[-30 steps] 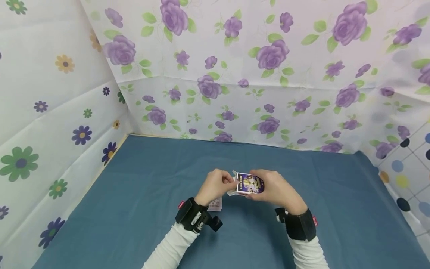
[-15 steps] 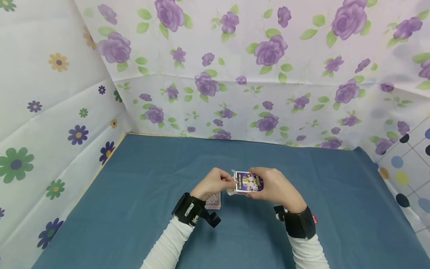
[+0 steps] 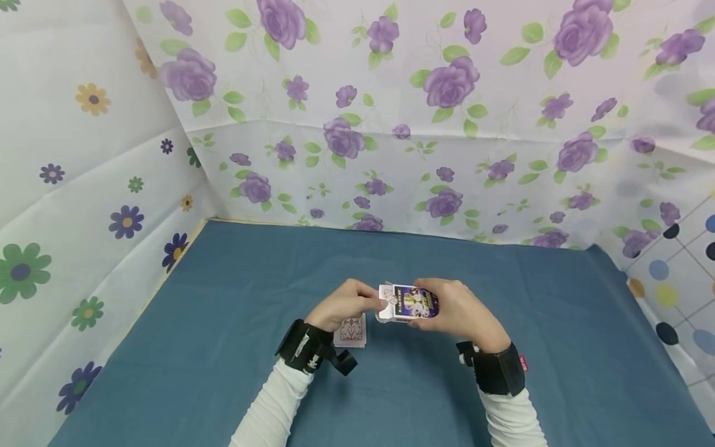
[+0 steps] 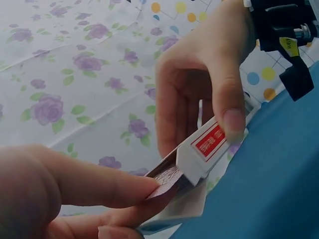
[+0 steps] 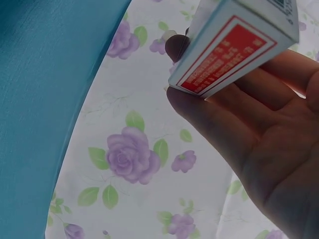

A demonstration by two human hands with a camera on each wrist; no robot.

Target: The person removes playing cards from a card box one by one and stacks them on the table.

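The card box (image 3: 415, 303) is held above the blue cloth (image 3: 223, 323), between the two hands, with its open end toward the left. Beginning from the left side, there is a white sheet with coloured daisies (image 3: 84, 254). Next comes the left hand (image 3: 342, 305), with a black strap (image 3: 304, 347) at its wrist; its fingers pinch a patterned card (image 4: 168, 179), which stands partly out of the box's opening. Near this hand, on the cloth, lies a small pile of cards (image 3: 350, 333), its patterned back upward. Farther right, the right hand (image 3: 462, 315) grasps the box, thumb and fingers on opposite sides. At the far right is a dotted sheet (image 3: 687, 267).
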